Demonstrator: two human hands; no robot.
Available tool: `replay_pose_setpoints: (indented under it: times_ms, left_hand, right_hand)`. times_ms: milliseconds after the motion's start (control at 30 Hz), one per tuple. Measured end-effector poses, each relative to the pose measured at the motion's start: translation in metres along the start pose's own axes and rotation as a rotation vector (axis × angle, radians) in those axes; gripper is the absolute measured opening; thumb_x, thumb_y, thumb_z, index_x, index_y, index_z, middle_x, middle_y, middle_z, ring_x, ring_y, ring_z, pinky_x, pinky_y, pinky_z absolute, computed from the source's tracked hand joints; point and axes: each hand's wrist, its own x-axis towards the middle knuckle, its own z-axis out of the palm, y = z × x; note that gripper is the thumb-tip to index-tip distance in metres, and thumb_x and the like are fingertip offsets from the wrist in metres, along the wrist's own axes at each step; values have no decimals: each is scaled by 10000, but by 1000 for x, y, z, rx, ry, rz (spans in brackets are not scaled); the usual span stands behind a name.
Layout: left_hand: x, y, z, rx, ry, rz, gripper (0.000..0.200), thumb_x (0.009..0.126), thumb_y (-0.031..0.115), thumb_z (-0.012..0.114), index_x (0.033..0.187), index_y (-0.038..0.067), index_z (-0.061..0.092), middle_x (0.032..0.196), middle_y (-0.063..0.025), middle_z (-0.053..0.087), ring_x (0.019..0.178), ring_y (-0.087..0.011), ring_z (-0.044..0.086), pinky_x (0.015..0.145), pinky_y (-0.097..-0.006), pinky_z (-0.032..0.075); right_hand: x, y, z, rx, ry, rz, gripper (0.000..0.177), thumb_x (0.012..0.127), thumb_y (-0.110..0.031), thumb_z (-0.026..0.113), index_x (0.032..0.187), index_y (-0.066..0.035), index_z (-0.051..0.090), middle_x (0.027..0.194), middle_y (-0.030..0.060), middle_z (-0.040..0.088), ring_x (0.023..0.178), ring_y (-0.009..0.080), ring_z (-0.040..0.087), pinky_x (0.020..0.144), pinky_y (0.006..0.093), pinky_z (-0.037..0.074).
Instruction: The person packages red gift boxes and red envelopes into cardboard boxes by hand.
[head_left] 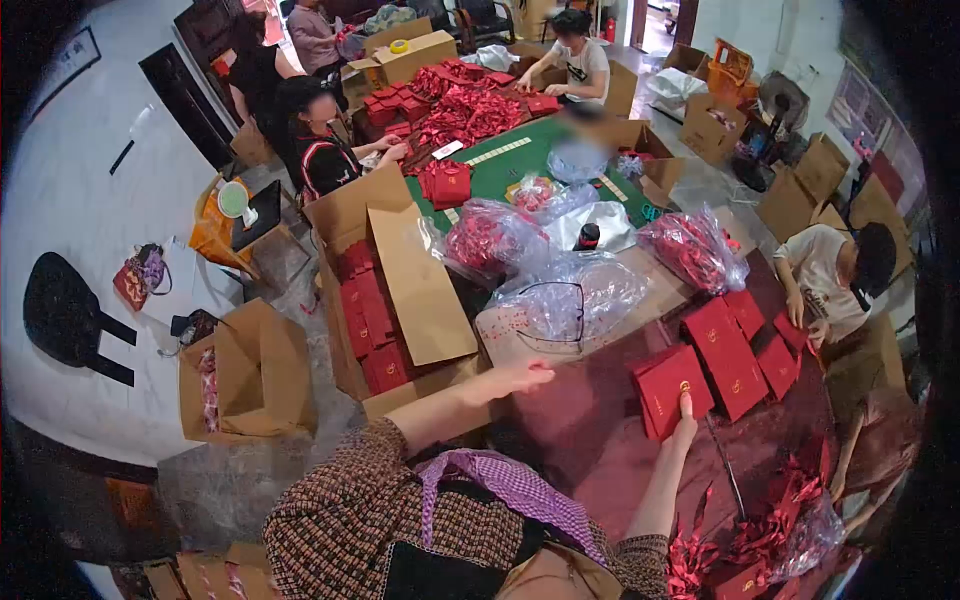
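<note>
My right hand [685, 422] grips the lower edge of a small stack of red packets [668, 388] with gold print, thumb on top. The stack is fanned a little and held over the dark red tabletop [585, 430]. My left hand [525, 378] hovers at the table's left edge, its fingers curled together and nothing visible in them. Close beside it is an open carton [420, 290] with stacks of red packets [370, 315] inside. More red packets [727, 365] lie on the table just right of the held stack.
Clear plastic bags of red items [695, 250] and glasses [580, 318] lie ahead. Red ribbons [770, 520] pile up at lower right. A person in white [825, 265] handles packets on the right. Others work around the green table [520, 160]. Another carton [250, 370] stands on the left.
</note>
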Motion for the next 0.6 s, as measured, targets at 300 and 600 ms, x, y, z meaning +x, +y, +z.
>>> replay_pose_setpoints:
  times_ms: [300,600]
  left_hand:
    - [-68,-57,-60,-199,359,-142,337,887,335,570,1063,48,560,860,-29,603,747,-104,564,664,-243,463]
    - [-144,-137,-80,-400,602,-346,241,891,242,557,939,6,575,689,-24,526,544,-97,499,444,-223,375]
  right_hand:
    - [23,20,-7,-125,40,-119,380,822,-170,701,1111,61,617,1098,99,632,993,166,589,902,294,451]
    - [56,40,-31,-316,210,-158,629,774,-377,740,1156,86,552,1124,124,594,918,209,591,802,342,514]
